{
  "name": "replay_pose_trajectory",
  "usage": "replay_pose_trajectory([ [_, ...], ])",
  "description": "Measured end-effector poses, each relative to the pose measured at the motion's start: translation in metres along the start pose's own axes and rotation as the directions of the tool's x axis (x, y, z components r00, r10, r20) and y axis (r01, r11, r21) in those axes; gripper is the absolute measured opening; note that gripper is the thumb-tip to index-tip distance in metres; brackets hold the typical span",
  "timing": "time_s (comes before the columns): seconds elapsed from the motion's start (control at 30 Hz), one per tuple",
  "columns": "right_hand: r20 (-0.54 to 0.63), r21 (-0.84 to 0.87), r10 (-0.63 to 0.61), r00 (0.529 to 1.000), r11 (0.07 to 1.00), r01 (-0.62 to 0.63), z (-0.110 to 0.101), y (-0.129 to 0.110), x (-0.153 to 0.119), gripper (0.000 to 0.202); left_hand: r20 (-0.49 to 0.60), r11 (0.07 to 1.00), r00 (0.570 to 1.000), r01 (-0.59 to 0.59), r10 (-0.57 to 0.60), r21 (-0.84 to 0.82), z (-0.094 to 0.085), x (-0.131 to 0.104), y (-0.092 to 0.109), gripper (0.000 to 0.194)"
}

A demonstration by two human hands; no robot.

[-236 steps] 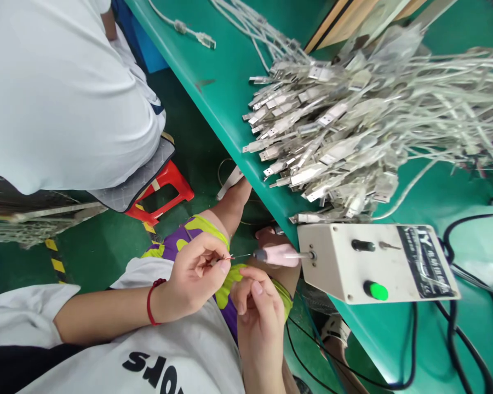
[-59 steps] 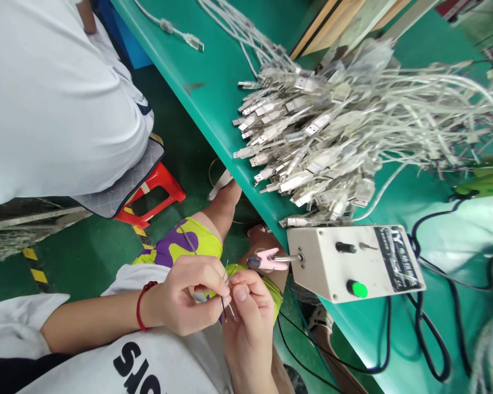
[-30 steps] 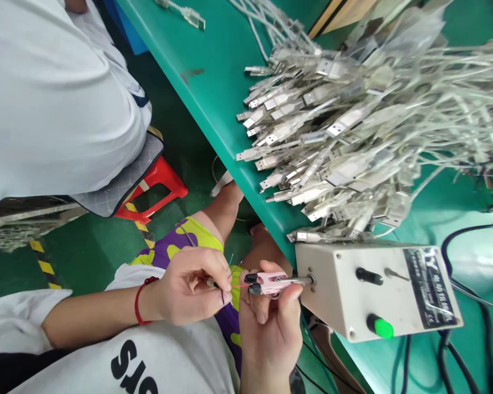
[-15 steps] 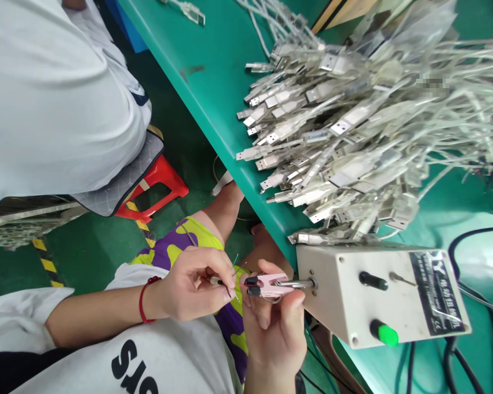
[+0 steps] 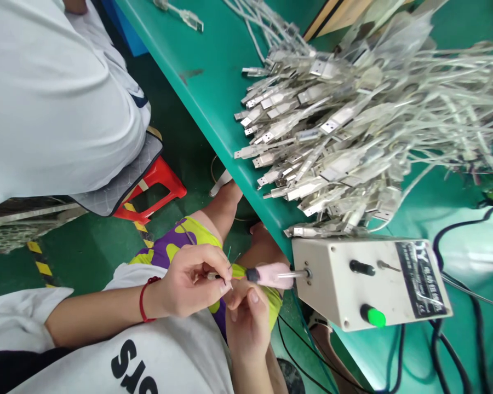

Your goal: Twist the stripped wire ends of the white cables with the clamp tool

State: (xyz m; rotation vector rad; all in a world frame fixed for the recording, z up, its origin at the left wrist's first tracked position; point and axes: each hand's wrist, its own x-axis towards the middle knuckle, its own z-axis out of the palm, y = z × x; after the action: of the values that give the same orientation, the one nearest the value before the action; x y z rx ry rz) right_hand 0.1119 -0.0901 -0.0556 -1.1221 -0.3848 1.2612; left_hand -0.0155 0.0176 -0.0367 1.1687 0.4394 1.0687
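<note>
My shirt is matt cloth, my clip smooth plastic, its shaft shiny metal; my table looks smooth and glossy, the plugs clear plastic and metal.

The person's left forearm runs nearly level from the left, its wrist almost straight. The left hand lies with its back upward and its thumb on the side nearer the trunk; thumb and index finger come together in a fine pinch grip, the remaining fingers curling beneath and partly hidden. The right forearm rises from below and is largely out of view. The right hand is turned palm upward, fingers bent inward, thumb raised at their outer side. Its fingertips lie just beside those of the left; whether they close on anything is indistinct.
</note>
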Motion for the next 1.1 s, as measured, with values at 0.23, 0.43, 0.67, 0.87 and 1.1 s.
replay_pose_trajectory([
  [0.23, -0.018, -0.074, -0.091, 0.996, 0.993, 0.090, 0.018, -0.007, -0.008, 0.021, -0.017, 0.999, 0.999, -0.039, 0.039, -0.014, -0.001, -0.008, 0.006, 0.019],
  [0.43, -0.089, -0.091, -0.028, 0.996, 0.996, 0.020, 0.031, -0.026, -0.013, 0.021, 0.083, 0.989, 0.991, -0.115, 0.107, 0.091, 0.000, -0.013, 0.009, 0.018],
  [0.67, -0.129, -0.064, 0.001, 0.992, 0.998, -0.009, 0.039, -0.031, -0.009, 0.023, 0.140, 0.988, 0.980, -0.146, 0.139, 0.045, -0.001, -0.010, 0.008, 0.012],
  [0.87, -0.164, -0.001, 0.039, 0.986, 0.999, -0.039, 0.041, -0.036, -0.005, 0.029, 0.145, 0.989, 0.981, -0.137, 0.126, 0.064, -0.002, -0.009, 0.006, 0.007],
  [1.1, -0.262, 0.148, 0.100, 0.960, 0.987, -0.062, 0.044, -0.057, -0.001, 0.049, 0.029, 0.980, 0.994, -0.104, 0.101, 0.168, -0.004, -0.004, 0.006, 0.016],
])
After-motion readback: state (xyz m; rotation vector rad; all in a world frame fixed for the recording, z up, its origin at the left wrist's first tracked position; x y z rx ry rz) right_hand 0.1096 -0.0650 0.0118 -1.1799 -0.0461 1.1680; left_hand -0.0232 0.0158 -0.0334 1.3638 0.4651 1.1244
